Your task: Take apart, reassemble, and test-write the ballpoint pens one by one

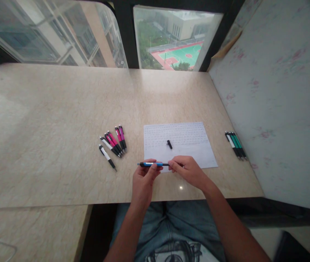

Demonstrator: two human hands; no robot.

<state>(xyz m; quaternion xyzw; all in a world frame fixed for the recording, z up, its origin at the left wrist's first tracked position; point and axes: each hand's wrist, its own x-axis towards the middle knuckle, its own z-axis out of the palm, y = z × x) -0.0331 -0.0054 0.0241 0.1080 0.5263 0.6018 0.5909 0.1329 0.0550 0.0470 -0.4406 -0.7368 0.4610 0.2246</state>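
My left hand (145, 174) is closed around the barrel of a blue pen (151, 164), held level above the near edge of a written-on sheet of paper (155, 136). From the barrel's right end sticks a thin dark refill (165, 165). My right hand (183, 168) pinches the far end of that refill; its very tip is hidden by the fingers. On the sheet, just beyond my hands, lies a short black pen grip (169, 144), apart from the pen.
Left of the paper lie a white pen (107, 157) and a fanned group of pink, purple and white pens (114, 142). Several green and white pens (236, 145) rest by the right wall (275, 109). Windows (177, 40) border the tabletop's (62, 145) back.
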